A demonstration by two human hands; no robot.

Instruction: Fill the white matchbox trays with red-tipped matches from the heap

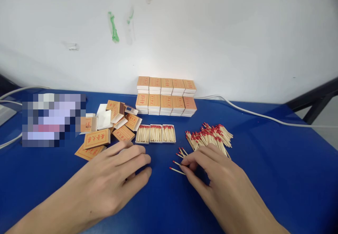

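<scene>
My right hand (211, 174) is closed in a pinch, thumb and index finger on a red-tipped match (176, 163) at the table surface. Another match (176, 170) lies just in front of the thumb, its rear end close to it. A few more loose matches (181, 153) lie ahead of the fingers. Behind that hand spreads a big heap of matches (211, 133). My left hand (113, 177) hovers over the blue table with bent fingers apart and nothing visible in them; its palm is hidden. Beyond it, three white matchbox trays (155, 143) stand side by side, filled with matches, heads to the back.
Orange matchbox sleeves and boxes (97, 138) lie jumbled at the left, beside a blurred-out object (52, 119). Stacked matchboxes (166, 102) stand in two rows against the white wall (211, 33). A white cable (253, 112) crosses the blue table (277, 163) at the back right.
</scene>
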